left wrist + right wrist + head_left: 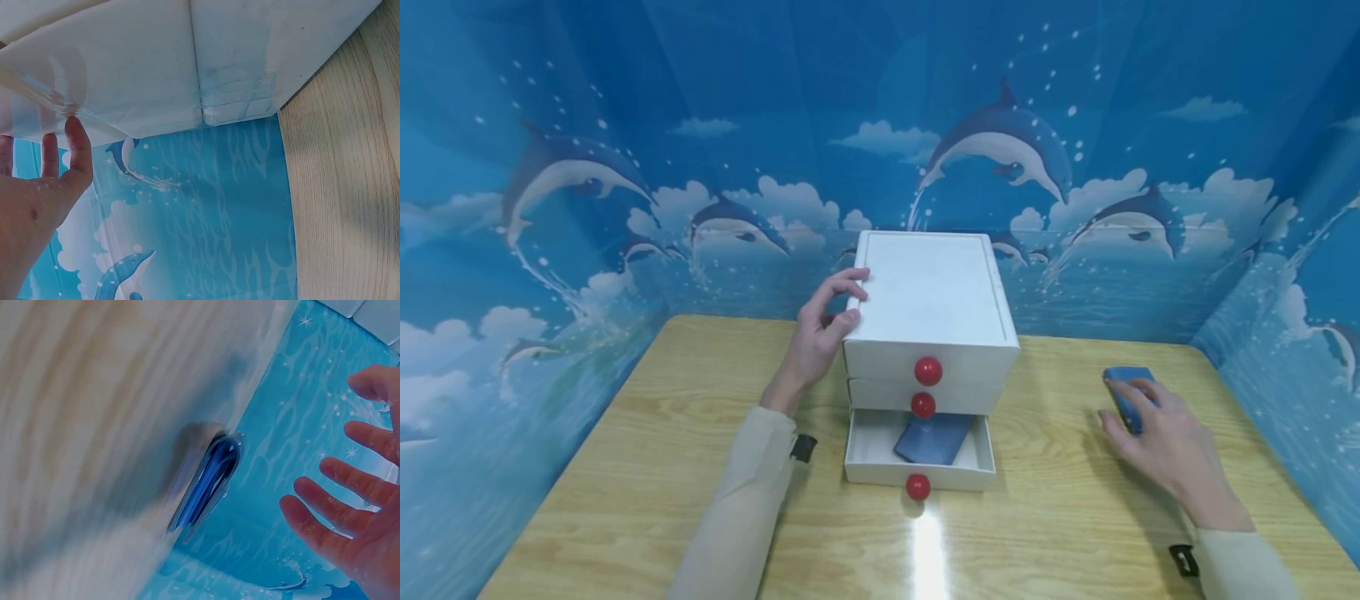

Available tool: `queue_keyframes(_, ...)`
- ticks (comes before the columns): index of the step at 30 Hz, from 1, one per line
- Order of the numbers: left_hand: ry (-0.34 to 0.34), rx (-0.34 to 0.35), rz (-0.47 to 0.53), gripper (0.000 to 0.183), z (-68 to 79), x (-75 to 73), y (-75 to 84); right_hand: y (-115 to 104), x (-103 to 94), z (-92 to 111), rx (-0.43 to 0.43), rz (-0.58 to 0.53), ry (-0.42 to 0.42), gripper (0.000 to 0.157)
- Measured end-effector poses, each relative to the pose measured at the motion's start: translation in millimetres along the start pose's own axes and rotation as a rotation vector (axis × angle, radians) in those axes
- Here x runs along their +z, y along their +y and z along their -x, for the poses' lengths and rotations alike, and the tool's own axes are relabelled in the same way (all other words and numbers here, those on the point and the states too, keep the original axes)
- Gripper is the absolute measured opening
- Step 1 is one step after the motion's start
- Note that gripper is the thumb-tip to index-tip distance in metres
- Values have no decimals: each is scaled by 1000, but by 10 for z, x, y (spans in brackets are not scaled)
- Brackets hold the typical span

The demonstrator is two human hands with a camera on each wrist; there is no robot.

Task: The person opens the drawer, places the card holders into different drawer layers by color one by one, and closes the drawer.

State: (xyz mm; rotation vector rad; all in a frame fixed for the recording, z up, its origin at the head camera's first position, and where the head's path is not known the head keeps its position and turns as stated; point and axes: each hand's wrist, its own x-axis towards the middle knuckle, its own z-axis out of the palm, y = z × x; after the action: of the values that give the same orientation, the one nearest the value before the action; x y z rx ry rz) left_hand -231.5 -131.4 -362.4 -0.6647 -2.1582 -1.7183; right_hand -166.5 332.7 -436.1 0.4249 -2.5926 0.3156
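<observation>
A small white cabinet (928, 287) has three drawers with red round knobs. Its bottom drawer (880, 475) stands pulled out, with a flat dark blue thing (931, 443) lying inside, its kind unclear. At the cabinet's upper left edge my left hand (815, 337) rests its fingertips and thumb; the left wrist view shows those fingertips (76, 134) against the white side. To the right, a folded blue wallet (1127, 377) lies on the table, partly covered by my right hand (1176, 446). In the right wrist view that hand's fingers are spread, apart from the wallet (209, 481).
The wooden table (700, 467) carries the cabinet near its back edge. Blue curtains (760, 100) printed with dolphins enclose the back and both sides. Black straps (803, 448) hang at the wrists beside pale sleeves.
</observation>
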Motion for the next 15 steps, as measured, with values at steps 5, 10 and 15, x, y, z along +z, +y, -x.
queue_keyframes(5,4,-9,-8,24,3,3,-6,102,-8,3,46,16,-63,53)
queue_keyframes(10,2,-7,-10,25,5,5,4,208,-29,-16,119,45,-197,59)
queue_keyframes(15,0,-7,-10,25,3,1,5,310,-20,-30,180,67,-325,67)
